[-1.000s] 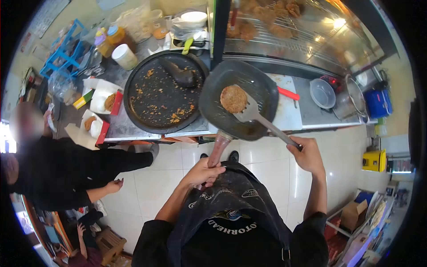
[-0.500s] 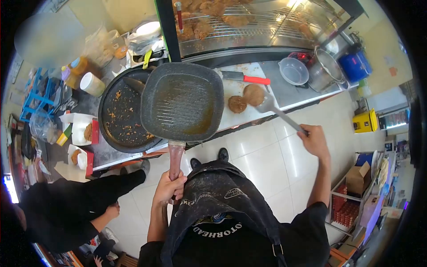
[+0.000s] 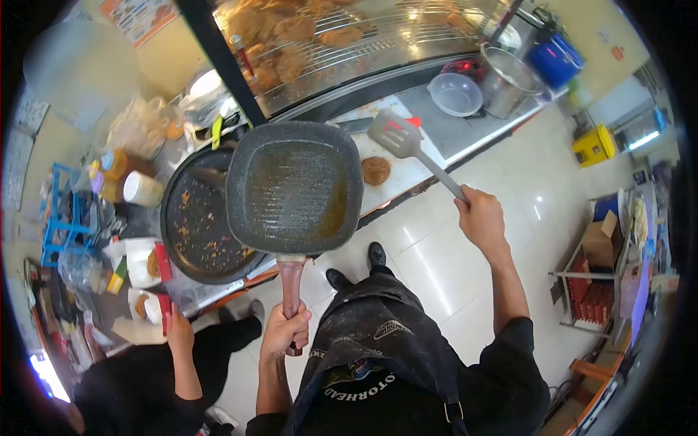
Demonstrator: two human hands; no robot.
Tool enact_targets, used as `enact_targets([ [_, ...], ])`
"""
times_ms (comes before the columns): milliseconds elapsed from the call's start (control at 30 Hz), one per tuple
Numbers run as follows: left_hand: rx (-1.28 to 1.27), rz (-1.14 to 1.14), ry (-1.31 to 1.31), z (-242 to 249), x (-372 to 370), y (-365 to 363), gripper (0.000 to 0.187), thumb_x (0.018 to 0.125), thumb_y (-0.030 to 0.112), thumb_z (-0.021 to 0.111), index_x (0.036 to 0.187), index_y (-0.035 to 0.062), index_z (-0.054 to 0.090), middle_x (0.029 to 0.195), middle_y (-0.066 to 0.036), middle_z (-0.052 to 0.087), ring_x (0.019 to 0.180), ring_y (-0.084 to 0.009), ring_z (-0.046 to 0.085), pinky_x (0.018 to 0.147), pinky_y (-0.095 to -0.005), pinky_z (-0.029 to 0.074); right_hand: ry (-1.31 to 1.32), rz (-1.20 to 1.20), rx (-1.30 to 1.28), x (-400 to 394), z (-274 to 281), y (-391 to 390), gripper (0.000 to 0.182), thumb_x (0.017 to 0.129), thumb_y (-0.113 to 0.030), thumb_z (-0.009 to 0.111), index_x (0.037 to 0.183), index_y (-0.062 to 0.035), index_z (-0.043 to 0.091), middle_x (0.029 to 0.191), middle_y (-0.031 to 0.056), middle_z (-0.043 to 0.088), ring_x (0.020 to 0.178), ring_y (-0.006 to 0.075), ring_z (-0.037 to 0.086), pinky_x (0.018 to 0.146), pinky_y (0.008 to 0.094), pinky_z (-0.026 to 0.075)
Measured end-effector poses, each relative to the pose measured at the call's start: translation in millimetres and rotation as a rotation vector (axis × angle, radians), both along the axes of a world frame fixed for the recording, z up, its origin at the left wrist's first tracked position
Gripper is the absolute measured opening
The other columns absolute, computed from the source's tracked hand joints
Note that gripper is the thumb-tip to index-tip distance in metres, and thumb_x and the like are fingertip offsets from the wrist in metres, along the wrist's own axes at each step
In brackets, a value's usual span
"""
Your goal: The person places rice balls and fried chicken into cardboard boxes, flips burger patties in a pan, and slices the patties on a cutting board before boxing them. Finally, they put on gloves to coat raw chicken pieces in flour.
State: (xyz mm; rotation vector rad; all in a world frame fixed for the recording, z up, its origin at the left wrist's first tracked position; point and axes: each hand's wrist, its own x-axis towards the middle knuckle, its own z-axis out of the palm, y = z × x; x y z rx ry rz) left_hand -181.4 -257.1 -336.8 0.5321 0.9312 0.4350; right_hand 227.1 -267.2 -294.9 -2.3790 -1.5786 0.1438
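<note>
Clenched left-hand grip [image 3: 285,330] on the grill pan [image 3: 294,187] handle should stay level; right-hand grip [image 3: 480,216] grasps a spatula [image 3: 396,135] hovering above the patty [image 3: 376,170].

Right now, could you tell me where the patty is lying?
In the head view, the patty lies on the white cutting board, just right of the square grill pan and below the spatula in the right hand.

The table [image 3: 476,134] carries a white board [image 3: 407,171] with a patty [image 3: 376,170], a round griddle [image 3: 196,225], a bowl [image 3: 455,94], a pot [image 3: 507,81], bottles [image 3: 109,174] and paper trays [image 3: 142,261].
</note>
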Motion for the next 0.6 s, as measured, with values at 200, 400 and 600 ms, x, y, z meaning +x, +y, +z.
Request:
enact_targets([
  [200, 0.009, -0.177, 0.029, -8, 34, 1, 0.024, 0.088, 0.014, 0.064, 0.077, 0.0094, 0.042, 0.052, 0.003, 0.038, 0.038, -0.0071, 0.038, 0.034, -0.0241, 0.032, 0.545, -0.072, 0.113, -21, 21, -55, 0.021, 0.085, -0.013, 0.063, 0.101, 0.001, 0.064, 0.073, 0.0247, 0.06, 0.061, 0.0327, 0.06, 0.059, 0.0388, 0.047],
  [400, 0.09, -0.433, 0.072, -24, 113, -25, 0.024, 0.09, 0.019, 0.063, 0.081, 0.0097, 0.043, 0.054, 0.004, 0.036, 0.04, -0.0065, 0.036, 0.034, -0.024, 0.03, 0.673, -0.059, 0.033, -24, -22, -100, 0.036, 0.086, -0.015, 0.061, 0.116, -0.0085, 0.04, 0.074, 0.0221, 0.064, 0.075, 0.0434, 0.063, 0.069, 0.0516, 0.046],
  [600, 0.109, -0.673, 0.049, -34, 237, -65, 0.025, 0.088, 0.021, 0.065, 0.083, 0.0108, 0.043, 0.054, 0.004, 0.034, 0.041, -0.0069, 0.03, 0.039, -0.0234, 0.026, 0.81, -0.19, 0.111, 32, -31, -190, 0.035, 0.082, -0.007, 0.056, 0.113, -0.003, 0.039, 0.092, 0.0253, 0.059, 0.089, 0.0461, 0.058, 0.077, 0.052, 0.045],
])
